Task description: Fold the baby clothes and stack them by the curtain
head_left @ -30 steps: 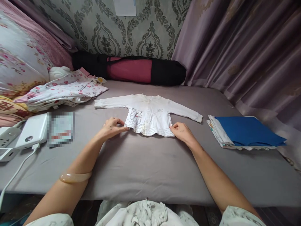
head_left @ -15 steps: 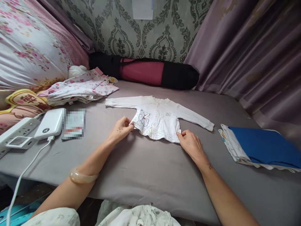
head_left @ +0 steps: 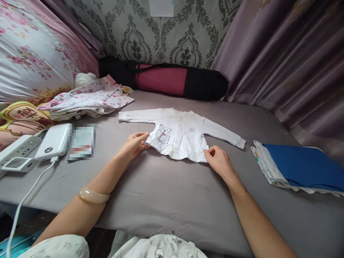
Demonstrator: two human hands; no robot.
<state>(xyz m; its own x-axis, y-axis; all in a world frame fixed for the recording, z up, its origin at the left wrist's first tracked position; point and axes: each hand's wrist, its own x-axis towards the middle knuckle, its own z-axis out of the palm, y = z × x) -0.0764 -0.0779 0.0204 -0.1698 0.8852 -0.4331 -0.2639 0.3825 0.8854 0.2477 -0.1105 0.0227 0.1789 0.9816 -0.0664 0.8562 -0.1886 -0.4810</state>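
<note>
Baby cardigan (head_left: 179, 135), white, bear-printed, lies spread, hem pinched at eight o'clock by left hand (head_left: 132, 144), four by right hand (head_left: 219, 159).

Open sheet (head_left: 166, 200) on near side of shirt (head_left: 184, 134); thinner strip btwn shirt & long bag (head_left: 161, 80) at back. R: gap btwn R hand (head_left: 219, 161) & folded stack (head_left: 303, 166), passable. L: power bank (head_left: 55, 139), cord (head_left: 12, 229) & clothes pile (head_left: 94, 96) in way.
</note>
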